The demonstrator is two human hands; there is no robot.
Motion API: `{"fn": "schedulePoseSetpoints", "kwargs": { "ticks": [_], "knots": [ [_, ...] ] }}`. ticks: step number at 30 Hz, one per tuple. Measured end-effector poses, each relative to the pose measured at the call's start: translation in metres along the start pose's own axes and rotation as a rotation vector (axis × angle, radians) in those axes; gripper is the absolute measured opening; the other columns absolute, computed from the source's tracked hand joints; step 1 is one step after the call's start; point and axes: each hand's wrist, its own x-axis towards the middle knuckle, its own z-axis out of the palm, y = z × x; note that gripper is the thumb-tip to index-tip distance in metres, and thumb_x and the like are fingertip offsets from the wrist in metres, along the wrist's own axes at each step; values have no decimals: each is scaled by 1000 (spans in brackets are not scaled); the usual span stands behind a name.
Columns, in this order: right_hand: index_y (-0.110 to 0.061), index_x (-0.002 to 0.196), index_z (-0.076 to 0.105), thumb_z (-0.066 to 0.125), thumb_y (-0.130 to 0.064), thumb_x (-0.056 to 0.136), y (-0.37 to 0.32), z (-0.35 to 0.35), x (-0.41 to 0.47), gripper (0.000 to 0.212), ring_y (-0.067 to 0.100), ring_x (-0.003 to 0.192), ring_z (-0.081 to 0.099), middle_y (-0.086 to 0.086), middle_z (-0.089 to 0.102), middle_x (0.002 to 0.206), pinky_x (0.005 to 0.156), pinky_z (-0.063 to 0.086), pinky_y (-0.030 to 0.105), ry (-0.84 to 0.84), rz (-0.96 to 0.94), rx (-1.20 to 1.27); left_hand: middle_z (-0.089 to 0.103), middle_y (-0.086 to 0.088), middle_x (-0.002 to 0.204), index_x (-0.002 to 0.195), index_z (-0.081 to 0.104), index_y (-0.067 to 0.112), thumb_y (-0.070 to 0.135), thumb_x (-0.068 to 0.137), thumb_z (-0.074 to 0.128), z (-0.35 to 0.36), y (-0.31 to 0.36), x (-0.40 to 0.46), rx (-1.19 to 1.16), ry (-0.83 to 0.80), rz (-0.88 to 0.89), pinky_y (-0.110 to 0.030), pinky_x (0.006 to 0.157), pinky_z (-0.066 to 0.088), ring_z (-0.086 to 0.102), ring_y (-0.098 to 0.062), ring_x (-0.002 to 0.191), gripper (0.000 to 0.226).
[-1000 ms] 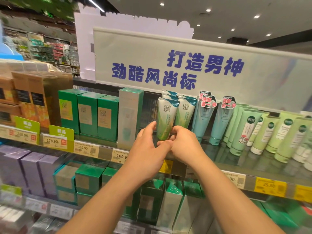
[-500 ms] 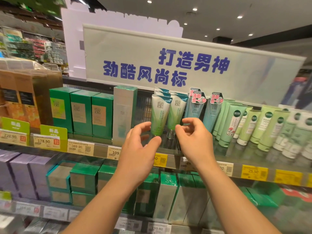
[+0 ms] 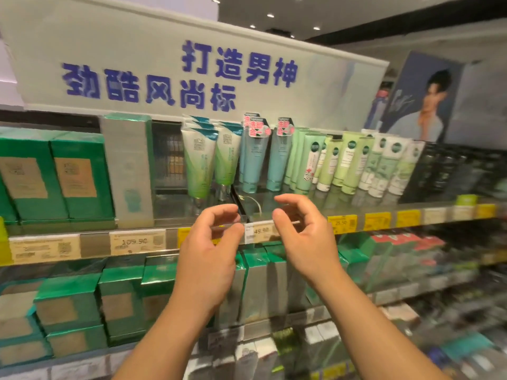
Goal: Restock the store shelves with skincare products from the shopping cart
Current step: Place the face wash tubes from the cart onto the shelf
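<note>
Shelf (image 3: 301, 215) | left hand (image 3: 211, 248) loosely curled, empty | right hand (image 3: 304, 231) likewise, tubes (image 3: 199, 160) untouched

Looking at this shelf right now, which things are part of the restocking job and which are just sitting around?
Part of the job:
- white-and-green tube, standing at the front of its row
- left hand, empty
- right hand, empty
- top shelf

Just there:
- green boxes
- blue tubes
- price tags
- overhead sign
</note>
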Motion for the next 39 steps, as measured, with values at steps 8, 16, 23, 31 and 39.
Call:
{"fn": "schedulePoseSetpoints", "kwargs": {
  "ticks": [8,16,23,31,39],
  "knots": [
    [-41,104,68,70,-23,96,19,-77,-57,19,3,86,65,-19,70,90,74,50,17,75,126,-181,74,18,98,102,71,33,17,94,69,59,-7,-38,-140,-189,-72,-41,90,55,69,-5,92,18],
    [-47,109,68,67,-35,98,20,-185,-107,17,1,90,68,-17,74,94,79,52,19,130,257,-232,73,19,94,100,70,36,18,95,68,140,20,-94,-145,-381,-28,-37,82,53,68,-5,90,19],
    [-48,113,68,64,-42,99,25,-305,-188,16,4,92,69,-13,73,95,82,56,31,217,416,-252,72,24,97,99,69,36,20,93,67,230,52,-180,-134,-577,0,-40,85,57,67,2,86,17],
    [-56,118,63,62,-45,99,23,-412,-280,23,0,91,70,-14,72,103,74,55,27,428,560,-234,72,20,97,104,67,34,17,97,66,312,76,-278,-100,-827,26,-35,82,54,67,-1,88,19],
    [-60,129,54,61,-45,100,28,-476,-334,32,-4,95,70,-19,73,100,78,53,22,598,624,-238,73,17,101,109,68,39,28,101,63,366,80,-333,-75,-1019,13,-29,76,49,68,-5,90,15]
  ]
}}
